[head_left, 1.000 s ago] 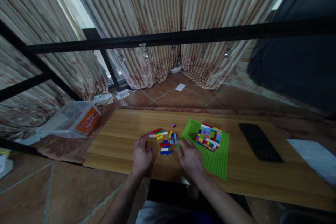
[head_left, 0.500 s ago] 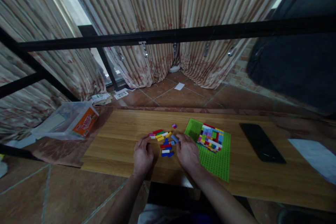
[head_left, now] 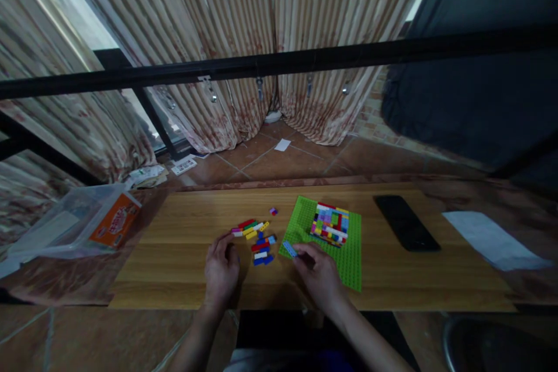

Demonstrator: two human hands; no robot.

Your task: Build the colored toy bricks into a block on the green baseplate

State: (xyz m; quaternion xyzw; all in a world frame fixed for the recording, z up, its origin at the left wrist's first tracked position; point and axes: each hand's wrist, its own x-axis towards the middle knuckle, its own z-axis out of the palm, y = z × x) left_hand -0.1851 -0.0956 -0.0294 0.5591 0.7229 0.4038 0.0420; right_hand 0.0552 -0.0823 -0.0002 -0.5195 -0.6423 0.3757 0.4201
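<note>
- right hand (head_left: 320, 273): thumb and forefinger pinch a light-blue brick (head_left: 289, 249), held just above the near-left corner of the green baseplate (head_left: 351, 256).
- left hand (head_left: 221, 267): palm down on the tabletop (head_left: 183, 244), fingers loosely curled, grasping nothing that I can see. It sits just beside the loose bricks (head_left: 258, 238).
- brick handling, my read: small hard plastic, very light, rigid and smooth. It could slip or rotate if pinched by its short ends, so grip the two long side walls and keep the studs up. Not fragile, but easily dropped or flicked away.
- loose bricks: a scatter of red, blue, yellow, white and green pieces between the two hands. One purple brick (head_left: 273, 211) lies apart, farther back.
- baseplate: thin and flat, likely flexes a little. It lies flush on the wood, so pressing down should be fine. The multicolour block build (head_left: 330, 224) stands on its far half.
- surface: a wood-grain board, flat and smooth, set low. Nothing stops a small part from sliding off the edge.
- also on the board: a dark phone (head_left: 406, 231) to the right, well apart from the plate; a pale sheet (head_left: 492, 238) farther right.
- clear plastic bin (head_left: 65, 224) with an orange label sits off the left end.
- room: dim, terracotta tile floor, striped curtains (head_left: 244, 40) behind, and a black metal bar (head_left: 279, 61) across the view.
</note>
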